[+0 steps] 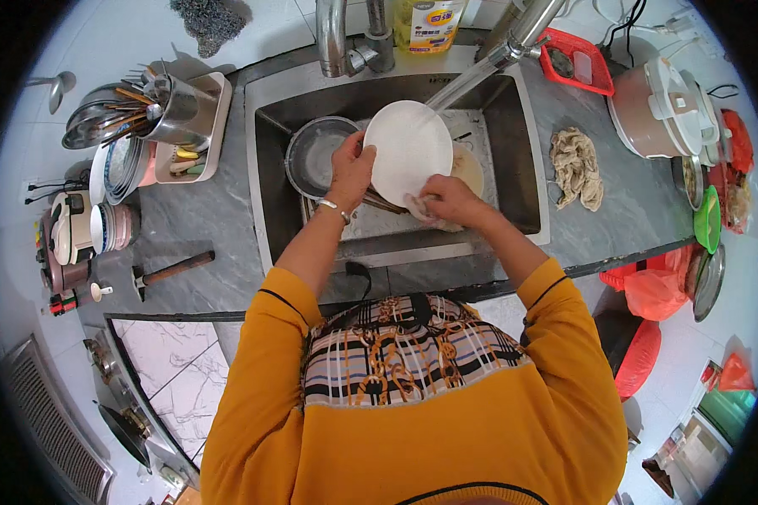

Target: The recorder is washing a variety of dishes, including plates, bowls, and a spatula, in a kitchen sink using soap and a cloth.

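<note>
My left hand (354, 165) grips the left rim of a white plate (409, 151), which is tilted over the sink. At the plate's lower right, my right hand (448, 201) holds a pale, wet cloth (431, 218) against the rim. Water from a clear tube (470, 82) falls on the plate's upper part. Inside the stainless steel sink (511, 148), a round metal bowl (312, 158) lies to the left, and another dish (467, 169) with cloudy water is partly hidden behind the plate. Several chopsticks (386, 202) lie below the plate, partly covered by it.
Left of the sink are a metal utensil holder (186, 110), stacked plates (129, 161), stacked bowls (110, 228) and a hammer (174, 270). A crumpled cloth (576, 168), a red basket (578, 62) and a rice cooker (654, 110) stand or lie to the right. A faucet (332, 38) rises behind the sink.
</note>
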Motion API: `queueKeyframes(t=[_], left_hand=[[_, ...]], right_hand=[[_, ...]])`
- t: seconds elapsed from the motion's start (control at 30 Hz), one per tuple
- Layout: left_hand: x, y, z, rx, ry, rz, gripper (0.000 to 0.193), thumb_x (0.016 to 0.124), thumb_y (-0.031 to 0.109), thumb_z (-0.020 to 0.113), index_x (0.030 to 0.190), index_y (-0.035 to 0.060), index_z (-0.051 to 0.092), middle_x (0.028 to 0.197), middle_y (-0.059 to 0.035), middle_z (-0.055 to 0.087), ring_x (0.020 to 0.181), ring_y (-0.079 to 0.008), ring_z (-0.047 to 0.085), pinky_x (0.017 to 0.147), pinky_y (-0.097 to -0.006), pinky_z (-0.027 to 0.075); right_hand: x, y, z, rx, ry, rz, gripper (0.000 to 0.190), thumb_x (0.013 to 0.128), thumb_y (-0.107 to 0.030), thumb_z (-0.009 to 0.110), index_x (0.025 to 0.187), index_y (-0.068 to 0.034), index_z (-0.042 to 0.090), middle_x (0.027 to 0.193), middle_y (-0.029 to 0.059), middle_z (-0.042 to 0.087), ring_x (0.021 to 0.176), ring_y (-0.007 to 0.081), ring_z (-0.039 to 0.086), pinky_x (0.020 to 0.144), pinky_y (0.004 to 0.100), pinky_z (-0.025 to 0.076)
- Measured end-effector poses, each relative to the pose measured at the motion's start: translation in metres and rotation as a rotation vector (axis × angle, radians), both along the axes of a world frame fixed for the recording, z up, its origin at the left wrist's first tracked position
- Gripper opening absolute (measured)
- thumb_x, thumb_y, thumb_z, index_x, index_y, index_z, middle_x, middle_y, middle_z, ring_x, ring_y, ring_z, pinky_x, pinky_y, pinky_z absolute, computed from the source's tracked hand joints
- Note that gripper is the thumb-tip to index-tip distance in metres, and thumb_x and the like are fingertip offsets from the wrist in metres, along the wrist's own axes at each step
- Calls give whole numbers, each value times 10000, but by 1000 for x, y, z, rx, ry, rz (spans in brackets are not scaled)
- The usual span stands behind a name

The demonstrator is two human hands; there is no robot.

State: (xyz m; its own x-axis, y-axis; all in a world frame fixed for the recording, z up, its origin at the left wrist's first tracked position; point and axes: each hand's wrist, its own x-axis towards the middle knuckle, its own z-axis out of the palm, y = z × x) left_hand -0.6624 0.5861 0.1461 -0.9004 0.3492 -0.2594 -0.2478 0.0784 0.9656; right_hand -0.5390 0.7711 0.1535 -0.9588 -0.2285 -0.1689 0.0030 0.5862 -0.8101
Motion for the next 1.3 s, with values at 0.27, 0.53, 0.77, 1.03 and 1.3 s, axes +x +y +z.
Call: queueKeyframes(t=[0.27,0.53,0.77,1.03,1.3], left_hand=[[-4,13,2,342,-412,158,411,788,-35,455,1198,-24,462,1108,-123,553,1003,-212,547,871,-316,441],[-4,52,-29,692,-671,126,392,812,-25,408,1204,-40,395,1187,-193,486,1094,-319,499,942,-449,414],[4,57,-7,662,-769,-98,386,801,55,457,1174,-36,410,1145,-184,504,1021,-309,546,848,-450,485],[-21,12,64,21,-532,-192,369,756,119,487,1094,-18,546,958,-105,616,859,-226,605,747,-403,497],[4,35,104,-646,807,-596,415,685,134,534,1098,127,575,1054,-128,590,990,-307,547,821,-414,447]], right_hand=[[69,51,2,294,-43,-459,277,697,-174,568,926,-35,639,849,181,584,799,340,581,721,398,473],[82,42,9,197,139,-764,238,704,-102,562,922,-30,629,862,168,576,753,325,576,679,392,475],[85,48,-2,289,239,-779,214,710,-98,578,911,-36,616,834,151,575,719,284,584,653,362,472],[78,59,-5,181,163,-791,250,744,-122,578,961,-5,621,816,127,623,690,198,594,654,299,475],[34,39,16,-89,-15,-733,251,764,-125,574,960,27,612,812,87,631,714,130,572,651,276,464]])
